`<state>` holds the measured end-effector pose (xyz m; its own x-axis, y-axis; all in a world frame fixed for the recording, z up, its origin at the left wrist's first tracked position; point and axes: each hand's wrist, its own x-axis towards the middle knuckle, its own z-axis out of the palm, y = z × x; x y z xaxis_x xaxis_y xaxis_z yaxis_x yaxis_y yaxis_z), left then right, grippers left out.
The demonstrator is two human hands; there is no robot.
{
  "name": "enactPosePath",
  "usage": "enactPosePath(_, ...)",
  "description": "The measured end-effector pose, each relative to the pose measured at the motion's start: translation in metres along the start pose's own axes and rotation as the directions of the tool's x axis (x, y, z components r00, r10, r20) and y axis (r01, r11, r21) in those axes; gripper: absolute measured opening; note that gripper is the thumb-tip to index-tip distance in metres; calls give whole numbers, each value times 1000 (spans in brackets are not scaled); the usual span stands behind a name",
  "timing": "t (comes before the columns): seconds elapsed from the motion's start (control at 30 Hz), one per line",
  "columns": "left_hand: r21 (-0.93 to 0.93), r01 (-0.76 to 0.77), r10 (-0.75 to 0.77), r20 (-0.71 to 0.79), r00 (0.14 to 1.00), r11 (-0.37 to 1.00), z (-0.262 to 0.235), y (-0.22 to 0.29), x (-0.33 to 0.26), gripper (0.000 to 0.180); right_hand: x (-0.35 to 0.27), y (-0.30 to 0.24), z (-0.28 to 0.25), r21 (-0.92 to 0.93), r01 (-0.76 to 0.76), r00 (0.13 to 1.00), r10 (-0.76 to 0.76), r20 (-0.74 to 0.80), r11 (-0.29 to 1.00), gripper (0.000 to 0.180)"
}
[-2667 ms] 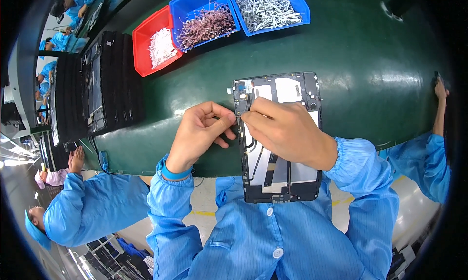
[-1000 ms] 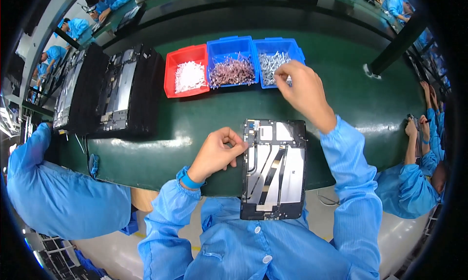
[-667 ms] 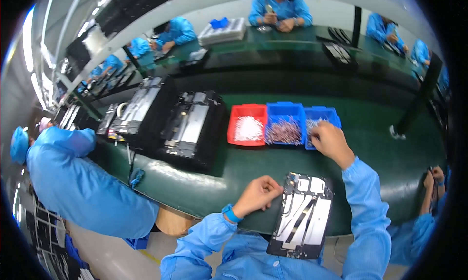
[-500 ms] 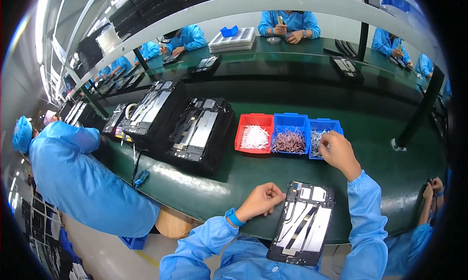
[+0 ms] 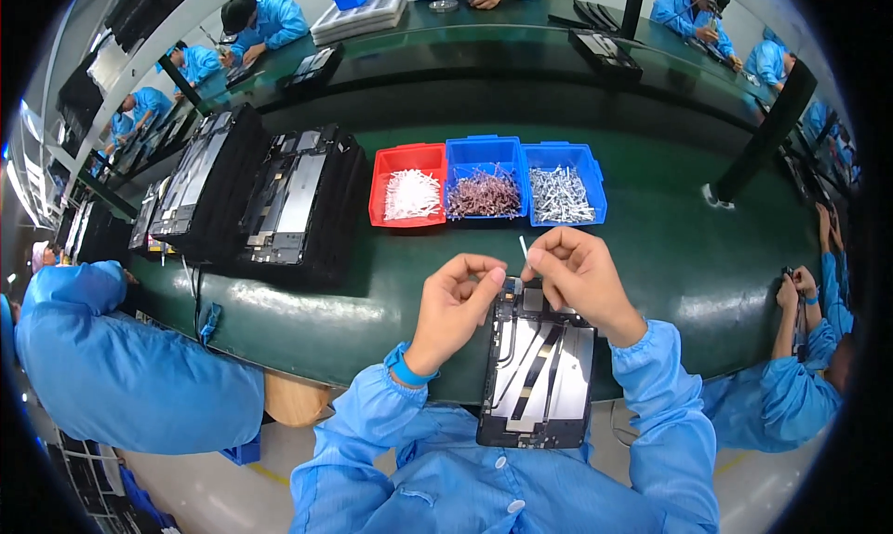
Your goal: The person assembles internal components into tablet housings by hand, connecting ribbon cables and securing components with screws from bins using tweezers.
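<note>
An opened tablet body (image 5: pixel 539 376) with bare inner parts lies in front of me, its lower end at the table's edge. My right hand (image 5: pixel 581 278) is above its upper right corner and pinches a small white strip (image 5: pixel 523 247) that points upward from the fingertips. Close by, over the upper left corner, my left hand (image 5: pixel 456 306) has thumb and forefinger pressed together; whatever is between them, if anything, is too small to make out. Beyond my hands stand a red bin of white strips (image 5: pixel 409 220), a blue bin of brownish pieces (image 5: pixel 486 143) and a blue bin of silvery-white pieces (image 5: pixel 566 151).
Stacks of opened tablet bodies in black trays (image 5: pixel 288 199) stand to the left of the bins. A dark post (image 5: pixel 767 139) rises at the right. One co-worker (image 5: pixel 139 357) sits at my left, another person's hands (image 5: pixel 795 287) show at the right, and several people work across the table.
My right hand has come back from the right blue bin to above the tablet, with a white strip in its fingers. My left hand has lifted toward it. The view has shifted.
</note>
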<state>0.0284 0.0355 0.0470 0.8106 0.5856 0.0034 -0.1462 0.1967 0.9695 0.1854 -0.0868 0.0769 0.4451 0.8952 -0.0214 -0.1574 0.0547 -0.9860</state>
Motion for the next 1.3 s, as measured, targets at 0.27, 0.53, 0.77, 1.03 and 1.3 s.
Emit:
enactPosePath(0.27,213,-191,204,-40,978,958,7,-2,0,13,-14,26,-1,-453,344,935,-342,90,823,17)
enactPosePath(0.53,674,-700,652,644,401,-235,-9,4,-8,40,-22,8,9,213,-256,966,242,92,943,16)
enactPosePath(0.77,604,-794,746,501,438,61,0,-6,-7,24,-21,23,8,175,-106,994,101,38,979,15)
enactPosePath(1.03,91,153,-163,103,981,984,-9,11,-2,18,-27,25,11,-117,-11,1000,12,15,993,12)
enactPosePath(1.3,-181,552,-489,299,819,814,-20,12,4,11,-29,29,11,-513,509,848,-504,163,691,11)
